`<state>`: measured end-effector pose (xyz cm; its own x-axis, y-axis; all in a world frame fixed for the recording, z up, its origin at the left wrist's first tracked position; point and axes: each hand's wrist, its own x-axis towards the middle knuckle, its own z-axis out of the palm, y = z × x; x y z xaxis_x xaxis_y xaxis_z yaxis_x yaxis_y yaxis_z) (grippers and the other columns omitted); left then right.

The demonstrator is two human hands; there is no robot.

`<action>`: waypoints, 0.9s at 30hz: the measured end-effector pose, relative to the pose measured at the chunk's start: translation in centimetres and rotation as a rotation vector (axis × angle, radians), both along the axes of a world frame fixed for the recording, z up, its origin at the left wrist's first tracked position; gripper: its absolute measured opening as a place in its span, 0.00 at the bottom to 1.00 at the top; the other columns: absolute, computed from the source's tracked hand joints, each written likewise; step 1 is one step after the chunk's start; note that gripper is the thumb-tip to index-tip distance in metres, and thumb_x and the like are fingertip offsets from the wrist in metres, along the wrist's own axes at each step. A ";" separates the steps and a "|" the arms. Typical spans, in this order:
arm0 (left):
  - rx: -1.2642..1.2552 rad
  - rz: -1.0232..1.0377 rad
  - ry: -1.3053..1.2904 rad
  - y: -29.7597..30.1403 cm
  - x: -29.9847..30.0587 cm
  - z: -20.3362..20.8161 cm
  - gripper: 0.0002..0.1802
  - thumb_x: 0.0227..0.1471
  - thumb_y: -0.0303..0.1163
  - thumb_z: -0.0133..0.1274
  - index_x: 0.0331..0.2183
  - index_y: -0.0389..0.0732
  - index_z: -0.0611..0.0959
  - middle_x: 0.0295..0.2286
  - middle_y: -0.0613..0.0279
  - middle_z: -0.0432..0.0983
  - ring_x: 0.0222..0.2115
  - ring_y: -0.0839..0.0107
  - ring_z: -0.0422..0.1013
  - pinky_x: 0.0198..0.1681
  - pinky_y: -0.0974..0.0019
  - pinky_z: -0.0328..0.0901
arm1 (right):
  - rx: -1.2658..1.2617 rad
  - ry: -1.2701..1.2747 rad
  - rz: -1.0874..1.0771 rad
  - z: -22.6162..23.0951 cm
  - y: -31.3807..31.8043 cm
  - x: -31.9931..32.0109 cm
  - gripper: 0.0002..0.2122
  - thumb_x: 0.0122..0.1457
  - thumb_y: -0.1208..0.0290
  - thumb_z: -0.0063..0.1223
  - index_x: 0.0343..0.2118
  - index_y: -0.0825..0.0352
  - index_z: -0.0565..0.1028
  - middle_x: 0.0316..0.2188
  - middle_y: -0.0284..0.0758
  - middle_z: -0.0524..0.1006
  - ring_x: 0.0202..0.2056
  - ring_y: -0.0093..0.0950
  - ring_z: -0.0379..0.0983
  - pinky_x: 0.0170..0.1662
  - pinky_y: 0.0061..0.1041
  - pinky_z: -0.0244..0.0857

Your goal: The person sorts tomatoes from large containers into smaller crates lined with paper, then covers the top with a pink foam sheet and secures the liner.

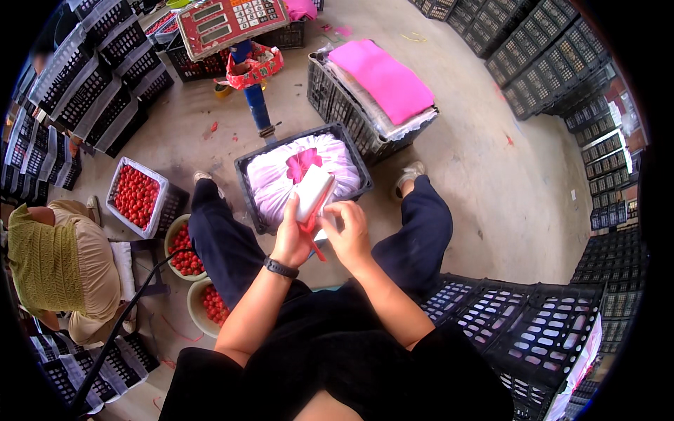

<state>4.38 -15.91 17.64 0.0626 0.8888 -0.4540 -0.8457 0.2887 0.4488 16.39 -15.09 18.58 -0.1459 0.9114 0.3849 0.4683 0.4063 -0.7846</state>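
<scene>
My left hand (pixel 291 237), with a dark band on its wrist, is closed around a white block-shaped packet (pixel 314 194). A red ribbon-like strip (pixel 309 226) hangs from the packet's lower end. Beside it, my right hand (pixel 349 235) has its fingers bent in a pinch close to the strip. What that pinch holds is too small to tell. Below both hands, a black crate (pixel 247 212) stands between my feet. It holds a gathered pale pink bundle (pixel 270 175) with a dark pink patch (pixel 300 163) on top.
Ahead stands a red weighing scale (pixel 232 27) on a blue post. A crate (pixel 330 95) with bright pink sheets (pixel 382 81) is to its right. Cherry tomatoes (pixel 137 196) fill a lined crate and tubs on my left, near a seated person (pixel 77 259). Black crates (pixel 526 330) stand at my right.
</scene>
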 end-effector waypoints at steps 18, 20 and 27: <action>0.025 0.034 -0.089 -0.6 0.7 -0.3 0.28 0.52 0.49 0.40 0.46 0.38 0.65 0.41 0.59 0.67 0.40 0.70 0.64 0.45 0.66 0.59 | 0.203 -0.138 -0.052 -0.5 0.1 0.2 0.10 0.41 0.75 0.56 0.29 0.63 0.71 0.27 0.31 0.71 0.31 0.30 0.67 0.36 0.28 0.57; -0.024 0.026 -0.094 -0.5 0.7 -0.6 0.28 0.50 0.53 0.41 0.43 0.40 0.69 0.36 0.62 0.70 0.35 0.72 0.66 0.41 0.68 0.60 | 0.177 -0.136 -0.032 -0.7 0.3 0.4 0.09 0.41 0.75 0.57 0.28 0.63 0.71 0.26 0.30 0.71 0.30 0.30 0.66 0.35 0.28 0.57; -0.081 0.000 -0.249 -0.7 0.1 -0.9 0.28 0.52 0.52 0.38 0.44 0.39 0.68 0.38 0.62 0.68 0.37 0.71 0.65 0.44 0.67 0.59 | 0.148 -0.146 0.022 -0.6 0.5 0.9 0.08 0.40 0.75 0.57 0.25 0.61 0.71 0.24 0.29 0.69 0.29 0.29 0.65 0.35 0.28 0.56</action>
<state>4.52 -16.61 16.72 0.1814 0.8501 -0.4944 -0.9272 0.3154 0.2020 17.34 -14.60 17.99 -0.2295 0.8424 0.4876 0.5621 0.5237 -0.6402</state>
